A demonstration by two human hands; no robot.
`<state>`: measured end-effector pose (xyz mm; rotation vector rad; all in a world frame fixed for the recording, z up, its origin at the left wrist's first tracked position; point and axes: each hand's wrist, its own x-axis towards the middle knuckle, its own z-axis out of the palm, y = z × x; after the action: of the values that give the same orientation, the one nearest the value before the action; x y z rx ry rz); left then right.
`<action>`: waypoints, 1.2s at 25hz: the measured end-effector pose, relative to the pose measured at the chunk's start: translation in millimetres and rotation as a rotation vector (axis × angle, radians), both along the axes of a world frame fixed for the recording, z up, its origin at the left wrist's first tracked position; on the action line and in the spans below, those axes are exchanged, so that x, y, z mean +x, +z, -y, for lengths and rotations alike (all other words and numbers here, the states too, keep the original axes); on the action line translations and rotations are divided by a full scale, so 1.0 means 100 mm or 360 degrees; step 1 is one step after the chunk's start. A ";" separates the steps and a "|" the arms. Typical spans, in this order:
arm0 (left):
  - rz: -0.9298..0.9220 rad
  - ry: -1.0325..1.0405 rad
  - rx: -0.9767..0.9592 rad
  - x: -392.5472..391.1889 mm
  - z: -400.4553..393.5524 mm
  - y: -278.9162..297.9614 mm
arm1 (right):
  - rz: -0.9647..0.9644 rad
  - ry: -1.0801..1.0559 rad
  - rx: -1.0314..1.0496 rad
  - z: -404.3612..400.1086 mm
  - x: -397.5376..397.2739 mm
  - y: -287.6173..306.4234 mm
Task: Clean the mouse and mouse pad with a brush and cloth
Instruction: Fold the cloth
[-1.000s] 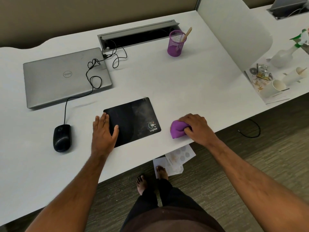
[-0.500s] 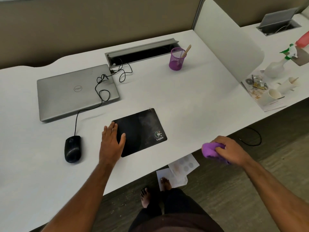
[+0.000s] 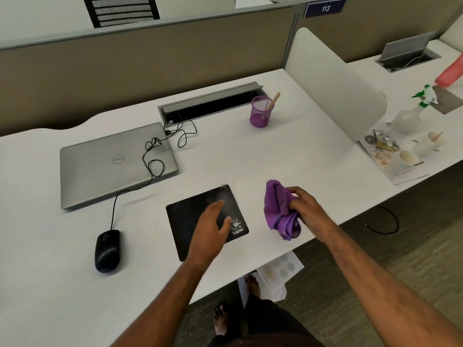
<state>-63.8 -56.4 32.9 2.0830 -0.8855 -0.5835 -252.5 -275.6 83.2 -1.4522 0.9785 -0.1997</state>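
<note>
We stand at a long white desk (image 3: 288, 156) backed by a tan partition wall (image 3: 150, 71). Our left hand (image 3: 210, 229) lies flat, fingers straight and together, on the black mouse pad (image 3: 185, 221) near the front edge. Just to its right, our right hand (image 3: 305, 209) grips a bunched purple cloth (image 3: 278, 209) above the desk. The black mouse (image 3: 107, 250) sits left of the pad, in front of a closed grey laptop (image 3: 107, 164). A purple mesh cup (image 3: 260, 111) stands farther back.

Office cubicle, partition walls (image 3: 150, 68), white desk (image 3: 250, 156), closed laptop (image 3: 112, 164)
</note>
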 end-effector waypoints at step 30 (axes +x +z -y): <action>-0.1145 0.0341 -0.0105 -0.24 1.69 0.46 | -0.0106 0.0454 -0.0368 0.97 0.58 -0.02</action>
<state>-88.1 -225.2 78.8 1.6799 -0.2575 -1.0702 -195.0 -373.0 81.5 -1.8020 0.8085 -0.0565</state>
